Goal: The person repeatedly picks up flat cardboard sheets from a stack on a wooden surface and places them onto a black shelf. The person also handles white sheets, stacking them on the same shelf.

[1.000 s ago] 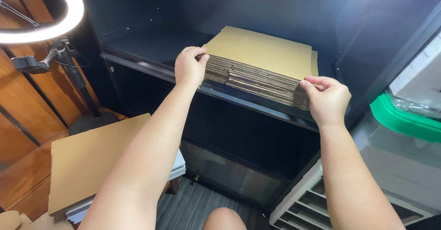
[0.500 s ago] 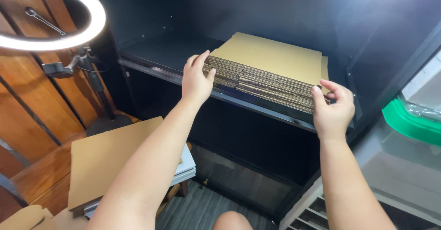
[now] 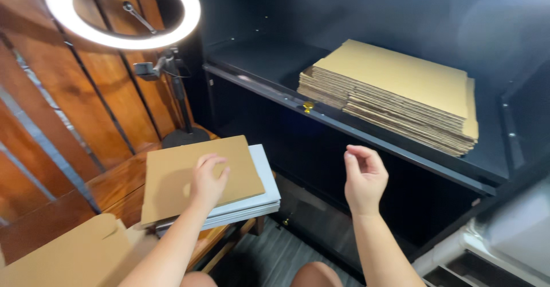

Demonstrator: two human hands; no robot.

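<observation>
A stack of flat brown cardboard sheets (image 3: pixel 395 95) lies on the dark metal shelf (image 3: pixel 355 132) at upper right. My left hand (image 3: pixel 207 181) rests with spread fingers on a single flat cardboard sheet (image 3: pixel 172 178) that tops a pile of white sheets (image 3: pixel 260 198) on the wooden table (image 3: pixel 114 186) at left. My right hand (image 3: pixel 364 178) hangs in the air below the shelf's front edge, fingers loosely curled, holding nothing.
A lit ring light (image 3: pixel 123 12) on a stand (image 3: pixel 180 100) rises at the table's back, before a wooden slat wall (image 3: pixel 51 120). More brown cardboard (image 3: pixel 63 258) lies at the lower left. A white appliance (image 3: pixel 504 241) sits at the lower right.
Both hands have left the shelf's cardboard stack and dropped. The left one went down and left onto the cardboard sheet on the table. The view swung left and downward.
</observation>
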